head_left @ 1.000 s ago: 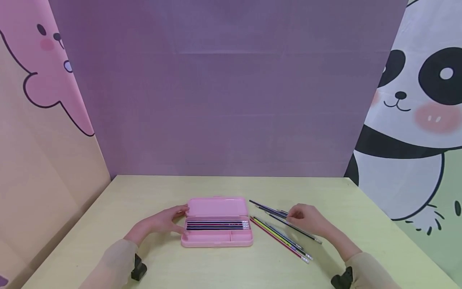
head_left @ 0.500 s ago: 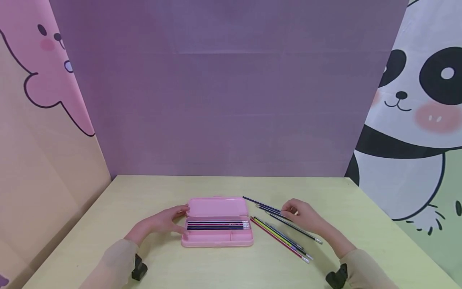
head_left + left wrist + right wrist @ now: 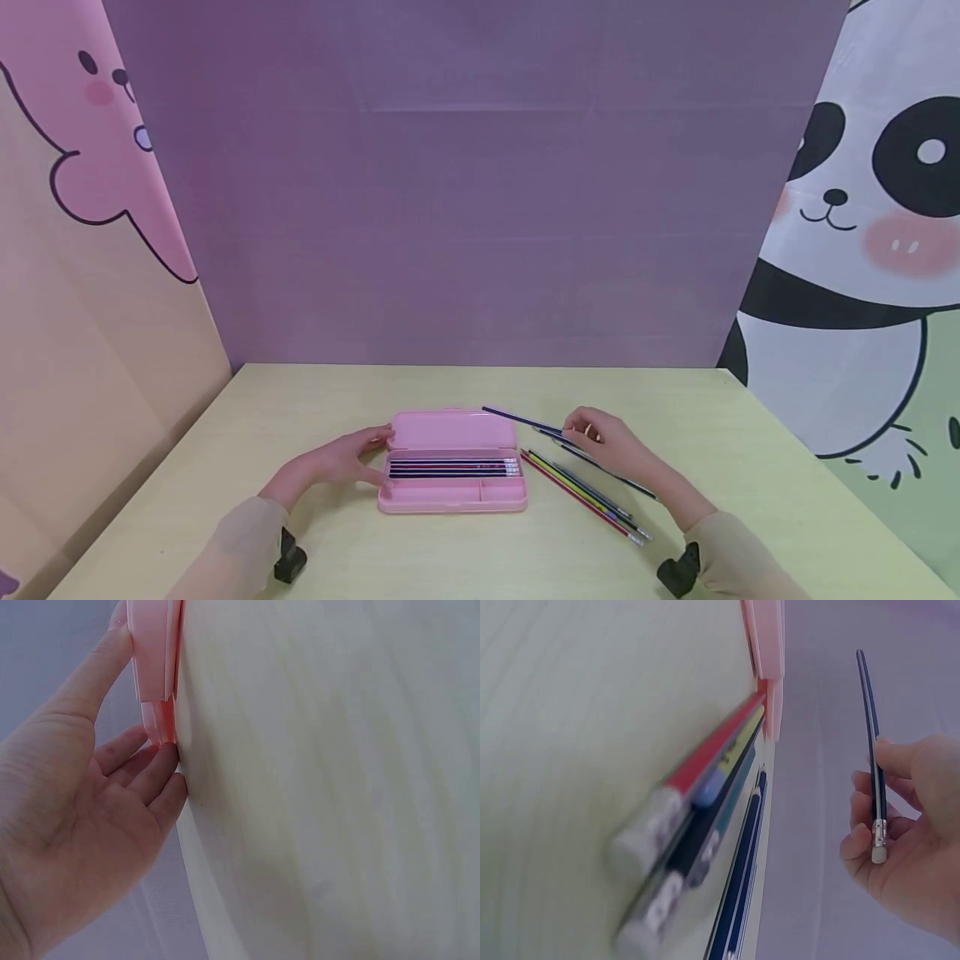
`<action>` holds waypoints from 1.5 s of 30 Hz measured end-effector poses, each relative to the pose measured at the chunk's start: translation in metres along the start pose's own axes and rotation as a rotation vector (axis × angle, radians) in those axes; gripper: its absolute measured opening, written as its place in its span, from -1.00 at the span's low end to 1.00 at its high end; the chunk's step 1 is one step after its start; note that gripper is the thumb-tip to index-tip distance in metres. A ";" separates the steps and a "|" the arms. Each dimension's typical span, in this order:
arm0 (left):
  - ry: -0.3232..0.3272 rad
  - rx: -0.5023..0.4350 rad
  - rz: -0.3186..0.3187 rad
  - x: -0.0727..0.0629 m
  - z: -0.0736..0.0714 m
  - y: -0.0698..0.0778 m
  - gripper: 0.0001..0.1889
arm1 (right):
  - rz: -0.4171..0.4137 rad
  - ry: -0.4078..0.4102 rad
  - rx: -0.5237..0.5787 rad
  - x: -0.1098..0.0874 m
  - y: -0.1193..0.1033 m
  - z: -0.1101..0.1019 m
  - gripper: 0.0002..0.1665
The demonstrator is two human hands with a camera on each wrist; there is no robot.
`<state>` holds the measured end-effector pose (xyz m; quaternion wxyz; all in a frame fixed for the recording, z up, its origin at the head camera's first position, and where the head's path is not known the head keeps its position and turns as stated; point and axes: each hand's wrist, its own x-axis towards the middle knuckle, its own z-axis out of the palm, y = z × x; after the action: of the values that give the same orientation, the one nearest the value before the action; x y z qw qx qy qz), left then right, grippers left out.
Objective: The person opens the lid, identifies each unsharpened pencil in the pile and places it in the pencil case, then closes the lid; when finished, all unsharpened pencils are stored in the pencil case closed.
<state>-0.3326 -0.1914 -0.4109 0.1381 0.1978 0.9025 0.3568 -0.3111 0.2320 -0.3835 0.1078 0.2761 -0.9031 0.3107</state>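
Observation:
A pink pencil case [image 3: 427, 497] lies with its lid folded back and several dark striped pencils [image 3: 450, 467] side by side in its rear compartment. My left hand [image 3: 341, 458] rests at its left end, thumb on the tray and fingers at the lid [image 3: 156, 724], loosely bent. My right hand [image 3: 611, 439] pinches a dark blue striped pencil [image 3: 869, 705] between thumb and fingers. This pencil has a white eraser toward my palm, and its far end overlaps the lid's right corner in the head view.
Right of the case lie several pencils, among them a red one [image 3: 709, 754] and a yellow one [image 3: 739, 742]. More dark blue pencils [image 3: 742, 862] lie beneath my right hand. A purple backdrop [image 3: 480, 183] stands behind the table [image 3: 337, 550].
My right hand has lifted the dark blue pencil off the loose ones and moved left with it toward the lid. My left hand and the case have stayed in place.

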 end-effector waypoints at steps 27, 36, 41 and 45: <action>0.005 0.012 -0.004 0.001 0.000 0.000 -0.02 | 0.001 -0.104 0.049 0.030 -0.037 0.036 -0.90; -0.007 0.012 0.033 -0.002 -0.001 0.000 -0.01 | -0.055 -0.177 0.084 0.036 -0.046 0.047 -0.87; 0.003 0.022 0.019 -0.001 0.000 0.000 -0.02 | -0.092 -0.181 0.091 0.041 -0.049 0.051 -0.88; 0.001 0.024 0.021 -0.001 0.000 -0.001 -0.02 | -0.100 -0.189 0.093 0.045 -0.051 0.055 -0.87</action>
<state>-0.3320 -0.1927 -0.4112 0.1317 0.2087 0.9047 0.3474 -0.3206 0.1445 -0.3845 0.0243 0.3535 -0.8789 0.3192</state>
